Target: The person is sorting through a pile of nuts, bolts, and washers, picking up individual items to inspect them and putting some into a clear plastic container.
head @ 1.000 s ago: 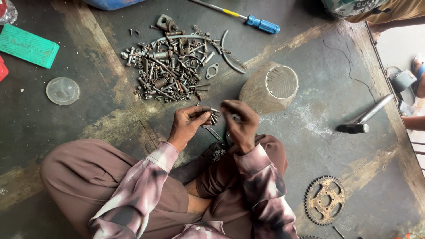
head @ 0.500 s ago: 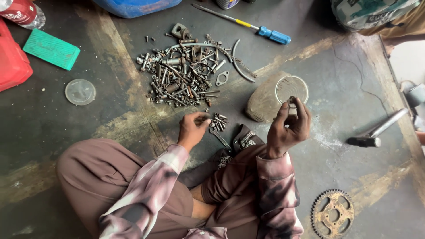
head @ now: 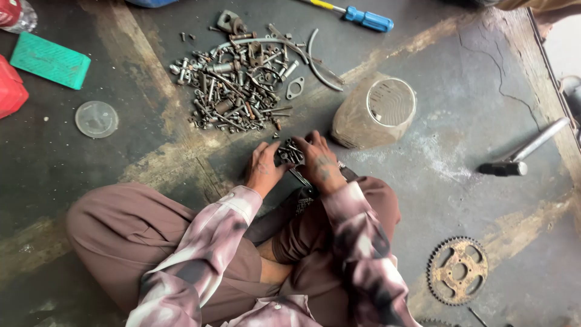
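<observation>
So the person's sitting cross-legged on the floor (head: 121, 157) with both hands down on a small cluster of bolts (head: 289, 151) right in front of their knees. The left hand (head: 263, 166) rests palm-down on the near-left edge of that cluster, fingers loosely spread and pointing away from the body, touching the bolts but not clearly pinching any. The right hand (head: 319, 162) is on the cluster's right side, fingers curled over it; can't tell whether its grip is actually closed on a piece, the fingers hide that.

The cluster is a tight bunch, and the individual bolts are too small to say which way each one points. A longer dark bar pokes out from the cluster toward the person, running diagonally.

Just beyond the cluster is the big pile of bolts and scrap hardware (head: 242, 85). To the cluster's right sits a dusty upturned container (head: 375, 115). Far right of it lies a hammer (head: 520, 151), and a sprocket (head: 457, 270) is near the right knee.
</observation>
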